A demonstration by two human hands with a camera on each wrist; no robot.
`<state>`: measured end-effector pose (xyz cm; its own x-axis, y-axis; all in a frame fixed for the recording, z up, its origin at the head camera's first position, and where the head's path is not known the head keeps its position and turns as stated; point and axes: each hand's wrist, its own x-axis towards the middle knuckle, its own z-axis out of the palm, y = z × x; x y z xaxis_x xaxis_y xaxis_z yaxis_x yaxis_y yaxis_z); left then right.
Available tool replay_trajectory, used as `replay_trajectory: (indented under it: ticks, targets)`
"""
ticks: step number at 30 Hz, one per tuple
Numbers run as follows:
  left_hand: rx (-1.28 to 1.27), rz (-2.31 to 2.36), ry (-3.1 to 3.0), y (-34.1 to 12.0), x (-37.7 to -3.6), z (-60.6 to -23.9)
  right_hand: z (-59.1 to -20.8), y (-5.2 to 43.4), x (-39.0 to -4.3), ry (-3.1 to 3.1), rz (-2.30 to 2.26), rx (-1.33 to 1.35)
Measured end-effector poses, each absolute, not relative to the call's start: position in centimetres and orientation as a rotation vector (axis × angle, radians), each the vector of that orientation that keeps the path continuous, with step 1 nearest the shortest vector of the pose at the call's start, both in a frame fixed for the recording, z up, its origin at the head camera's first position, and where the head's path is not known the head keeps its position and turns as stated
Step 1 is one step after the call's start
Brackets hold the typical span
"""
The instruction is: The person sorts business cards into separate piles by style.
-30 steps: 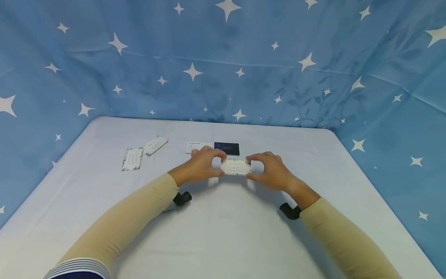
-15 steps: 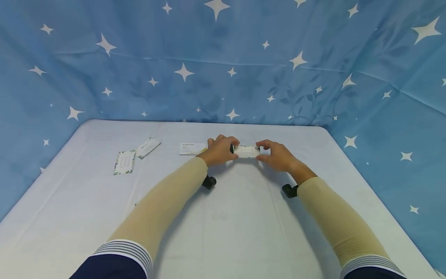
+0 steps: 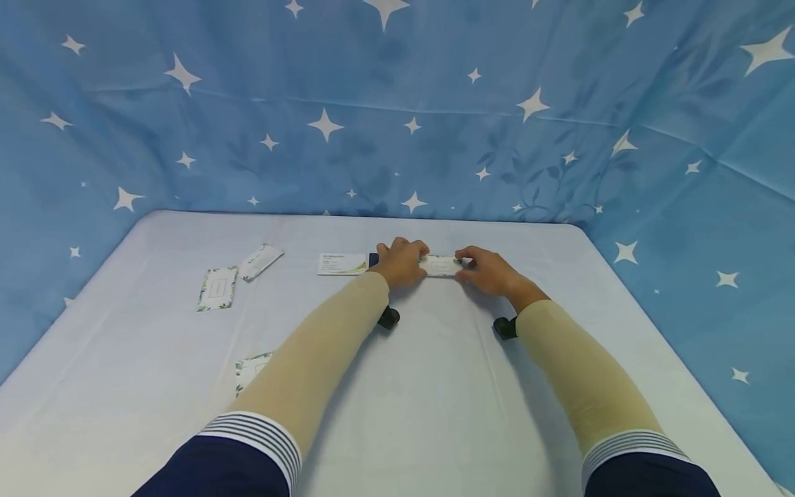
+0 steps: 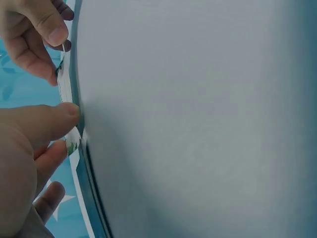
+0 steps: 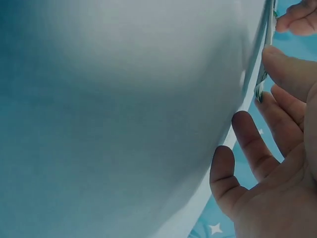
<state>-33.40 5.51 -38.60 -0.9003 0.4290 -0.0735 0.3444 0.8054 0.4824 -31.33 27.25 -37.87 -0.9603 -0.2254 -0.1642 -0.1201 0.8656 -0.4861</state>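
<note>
A white card with a leafy border (image 3: 442, 266) lies flat or nearly so near the back of the table, with a hand at each short end. My left hand (image 3: 402, 262) pinches its left end between thumb and fingers. The right end is pinched by my right hand (image 3: 489, 270). In the left wrist view the card (image 4: 65, 89) appears edge-on between the two hands. A dark card (image 3: 373, 259) is mostly hidden behind my left hand. Beside it on the left lies a white card with a yellow curve (image 3: 341, 264).
On the left of the table (image 3: 155, 359) lie two more leafy cards, one upright (image 3: 217, 288) and one slanted (image 3: 261, 262). Another leafy card (image 3: 250, 369) is partly covered by my left forearm. A blue star-patterned curtain (image 3: 348, 166) hangs behind the table.
Both hands have carried the leafy card away from me and slightly right, then lowered it toward the tabletop. My left hand has come to cover most of the dark card.
</note>
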Motion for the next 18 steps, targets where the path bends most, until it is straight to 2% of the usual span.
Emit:
replay_trajectory:
  ticks: [18]
  targets:
    - [0.538, 0.681, 2.76, 5.36, -33.63, -38.54, -38.11, 26.75, -32.19, 2.815, -0.617, -0.254]
